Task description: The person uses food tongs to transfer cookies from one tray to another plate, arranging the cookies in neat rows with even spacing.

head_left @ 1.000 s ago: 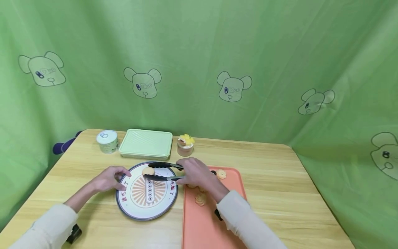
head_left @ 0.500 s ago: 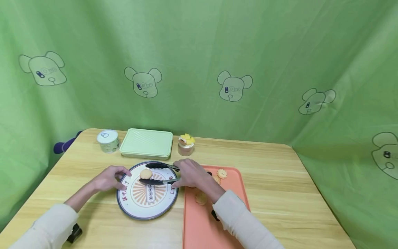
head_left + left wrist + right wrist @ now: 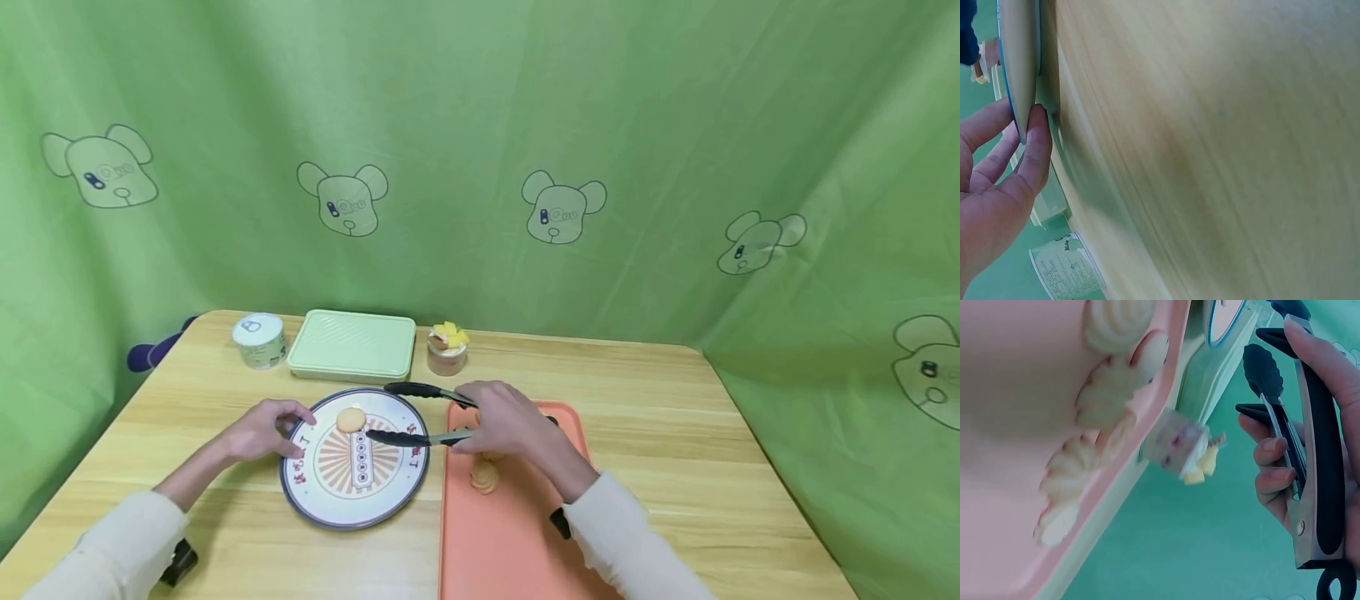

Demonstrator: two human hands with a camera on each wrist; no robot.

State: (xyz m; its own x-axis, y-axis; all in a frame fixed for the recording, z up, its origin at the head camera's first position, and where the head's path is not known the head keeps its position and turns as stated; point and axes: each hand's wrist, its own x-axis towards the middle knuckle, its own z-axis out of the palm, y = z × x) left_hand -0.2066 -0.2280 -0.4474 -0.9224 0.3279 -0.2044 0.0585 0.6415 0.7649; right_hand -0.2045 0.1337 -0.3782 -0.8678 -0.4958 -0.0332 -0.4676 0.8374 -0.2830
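My left hand point(image 3: 262, 429) holds the left rim of a white round plate point(image 3: 322, 502) with a blue edge. In the left wrist view the thumb and fingers pinch the plate's edge point(image 3: 1019, 56) from both sides. One plain round cookie point(image 3: 351, 419) lies on the plate, left of its printed centre. My right hand point(image 3: 501, 419) grips black-tipped metal tongs point(image 3: 401, 438), their arms spread, tips over the plate's right half and nothing between them. Below that hand is a coral tray point(image 3: 487, 550). The right wrist view shows several piped cookies point(image 3: 1110, 390) along the tray's edge.
Behind the plate stand a white-lidded can point(image 3: 259, 342), a pale green lidded box point(image 3: 352, 346) and a small dessert cup point(image 3: 447, 354) topped with yellow pieces. Wooden tabletop point(image 3: 675, 467) extends right of the tray. A green curtain point(image 3: 465, 108) hangs behind.
The round cookie has come out of the tongs and lies on the plate. My right hand has moved the spread tongs rightward, away from it. The left hand has stayed at the rim.
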